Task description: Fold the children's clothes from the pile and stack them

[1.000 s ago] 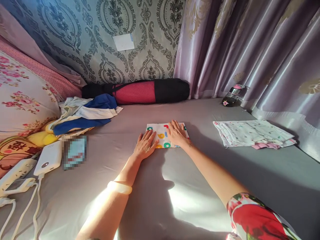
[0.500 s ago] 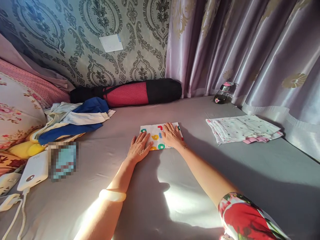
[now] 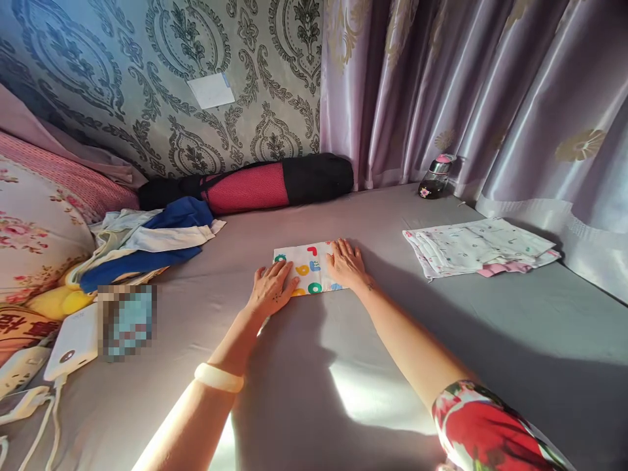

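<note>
A folded white cloth printed with bright letters and numbers lies flat on the grey bed sheet. My left hand rests on its left edge, fingers stretched out over the print. On its right end lies my right hand, palm down with the fingers extended, covering that part of the cloth. To the right sits a stack of folded white printed cloths, with a bit of pink cloth sticking out at its front.
A black and red rolled bag lies along the wall. Blue and white clothes are heaped at the left, near a white power bank with cables and a power strip. A bottle stands by the curtain.
My right hand has slid slightly right across the cloth, uncovering more of its print. My left hand stays on the left edge. The camera view has turned a little to the right.
</note>
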`<state>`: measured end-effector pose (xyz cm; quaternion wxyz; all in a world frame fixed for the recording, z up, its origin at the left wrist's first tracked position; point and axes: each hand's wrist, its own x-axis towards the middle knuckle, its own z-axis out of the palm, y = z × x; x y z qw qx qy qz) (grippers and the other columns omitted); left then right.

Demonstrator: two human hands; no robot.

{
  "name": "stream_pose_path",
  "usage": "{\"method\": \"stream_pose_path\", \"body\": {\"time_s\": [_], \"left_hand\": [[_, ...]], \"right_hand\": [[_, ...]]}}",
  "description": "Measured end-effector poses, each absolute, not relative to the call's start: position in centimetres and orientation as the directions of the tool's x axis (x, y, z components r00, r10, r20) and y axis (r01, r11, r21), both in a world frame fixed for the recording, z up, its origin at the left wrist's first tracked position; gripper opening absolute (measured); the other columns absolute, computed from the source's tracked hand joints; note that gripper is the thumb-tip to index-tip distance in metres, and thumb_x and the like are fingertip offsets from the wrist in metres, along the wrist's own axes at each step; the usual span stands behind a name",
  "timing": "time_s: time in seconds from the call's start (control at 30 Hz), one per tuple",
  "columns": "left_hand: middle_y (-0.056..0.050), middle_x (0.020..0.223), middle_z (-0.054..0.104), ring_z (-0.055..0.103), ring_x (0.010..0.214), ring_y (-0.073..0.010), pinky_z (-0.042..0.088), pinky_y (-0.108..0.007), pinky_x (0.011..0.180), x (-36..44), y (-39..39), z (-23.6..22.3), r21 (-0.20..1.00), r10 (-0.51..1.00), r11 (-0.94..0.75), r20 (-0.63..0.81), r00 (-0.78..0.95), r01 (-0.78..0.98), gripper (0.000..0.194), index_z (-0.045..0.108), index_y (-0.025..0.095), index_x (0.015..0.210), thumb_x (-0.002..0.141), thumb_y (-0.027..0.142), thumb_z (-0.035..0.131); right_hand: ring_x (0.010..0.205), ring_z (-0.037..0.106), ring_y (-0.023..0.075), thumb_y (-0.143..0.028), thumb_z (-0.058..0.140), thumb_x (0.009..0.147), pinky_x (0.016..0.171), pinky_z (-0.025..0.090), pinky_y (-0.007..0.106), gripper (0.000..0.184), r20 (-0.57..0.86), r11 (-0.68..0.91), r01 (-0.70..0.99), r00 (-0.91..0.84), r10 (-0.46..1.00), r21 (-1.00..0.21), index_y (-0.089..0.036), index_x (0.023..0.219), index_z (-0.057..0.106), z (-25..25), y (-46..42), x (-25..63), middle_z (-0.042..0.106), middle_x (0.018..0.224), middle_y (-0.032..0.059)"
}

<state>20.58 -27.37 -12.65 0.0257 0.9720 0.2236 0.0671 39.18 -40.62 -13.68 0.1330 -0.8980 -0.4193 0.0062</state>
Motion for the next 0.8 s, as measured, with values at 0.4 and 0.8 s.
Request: {"method": "stream_pose_path", "body": {"time_s": [0.4,0.8], "left_hand": [[-0.014,0.127,0.066,0.062,0.116,-0.0294,0.044,-0.041,0.095,28.6,-23.6,-8.2,-0.027,0.511,-0.856,-0.203,0.835,0.517,0.049,0.048,0.025,0.141,0.098,0.042,0.032],[-0.008,0.090,0.072,0.066,0.082,-0.0230,0.050,-0.029,0.074,32.9,-17.8,-8.2,0.172,0.388,-0.841,-0.470,0.793,0.513,0.050,0.069,0.017,0.100,0.060,0.047,0.075]], "right_hand": [[0.145,0.026,0.0299,-0.035,0.030,0.100,0.116,0.019,0.053,0.055,0.142,-0.588,0.767,0.632,0.762,-0.258,-0.009,0.147,0.039,-14.0,-40.6,39.4,0.036,0.156,0.0168],[0.140,0.031,0.0303,-0.032,0.034,0.098,0.114,0.020,0.053,0.052,0.177,-0.567,0.768,0.628,0.758,-0.297,-0.010,0.144,0.043,-14.0,-40.6,39.5,0.042,0.151,0.0183]]}}
